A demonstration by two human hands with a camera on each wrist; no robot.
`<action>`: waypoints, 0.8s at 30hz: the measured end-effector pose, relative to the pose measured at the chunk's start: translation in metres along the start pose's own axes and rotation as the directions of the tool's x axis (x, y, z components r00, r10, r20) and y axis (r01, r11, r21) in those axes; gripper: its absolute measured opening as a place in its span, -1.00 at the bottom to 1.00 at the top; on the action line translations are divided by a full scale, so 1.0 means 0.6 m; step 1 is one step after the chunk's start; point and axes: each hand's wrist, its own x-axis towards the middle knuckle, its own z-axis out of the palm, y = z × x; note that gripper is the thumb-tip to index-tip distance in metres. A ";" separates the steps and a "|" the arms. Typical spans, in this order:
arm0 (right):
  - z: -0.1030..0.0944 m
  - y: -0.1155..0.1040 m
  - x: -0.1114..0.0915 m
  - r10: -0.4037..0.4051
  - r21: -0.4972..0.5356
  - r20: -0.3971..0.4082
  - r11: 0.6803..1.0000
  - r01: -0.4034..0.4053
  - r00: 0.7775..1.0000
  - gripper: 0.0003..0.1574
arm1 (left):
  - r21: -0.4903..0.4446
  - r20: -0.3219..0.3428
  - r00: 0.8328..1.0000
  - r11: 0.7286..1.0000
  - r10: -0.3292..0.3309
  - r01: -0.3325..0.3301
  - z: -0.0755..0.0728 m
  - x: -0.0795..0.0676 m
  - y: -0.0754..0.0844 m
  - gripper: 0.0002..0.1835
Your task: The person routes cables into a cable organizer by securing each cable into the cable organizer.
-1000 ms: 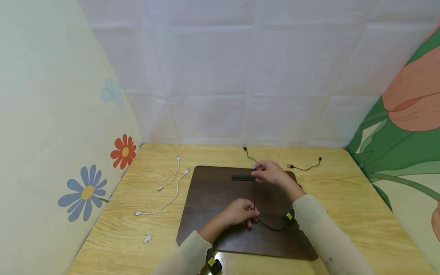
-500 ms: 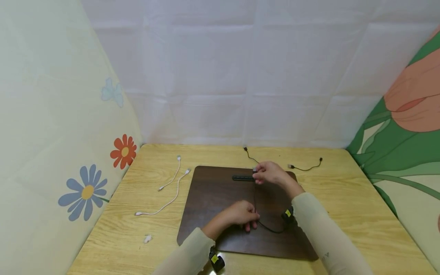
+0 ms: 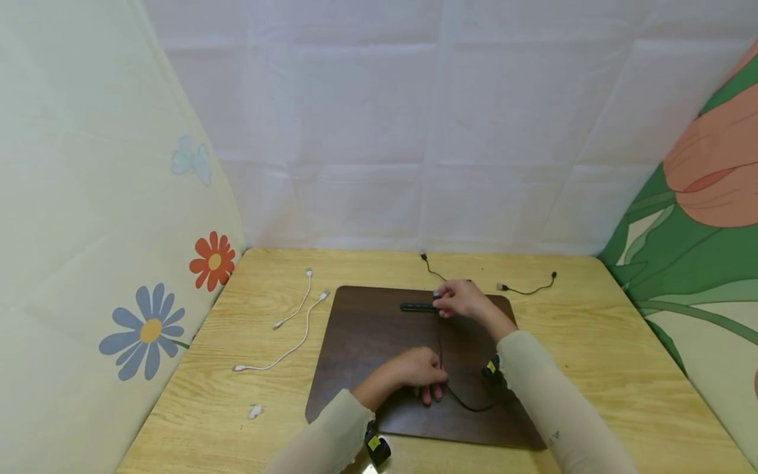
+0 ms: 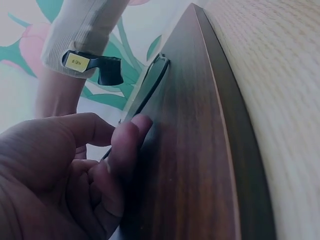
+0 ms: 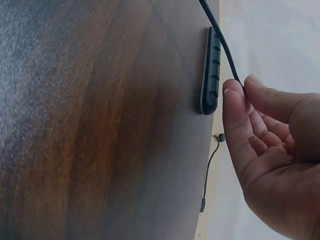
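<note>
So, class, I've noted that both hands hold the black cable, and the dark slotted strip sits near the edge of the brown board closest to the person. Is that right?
Not quite: the dark slotted strip sits near the far edge of the brown board, as the head view shows. The left hand and right hand do both hold the black cable.

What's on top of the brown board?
The board carries a black strip. A black cable, pinched by the left hand and right hand, runs over the board. Whatever the hands cover is hidden.
</note>
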 end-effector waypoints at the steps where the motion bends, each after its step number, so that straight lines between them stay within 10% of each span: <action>1: 0.001 0.000 0.000 -0.001 0.004 0.000 1.000 0.001 1.000 -0.71 | -0.018 0.008 1.000 1.000 0.001 -0.001 0.000 0.001 -0.002 -0.75; 24: 0.012 0.016 0.014 -0.013 -0.073 -0.013 0.997 0.012 1.000 -0.82 | -0.191 0.041 0.999 0.982 0.003 0.004 0.001 0.011 -0.017 -0.71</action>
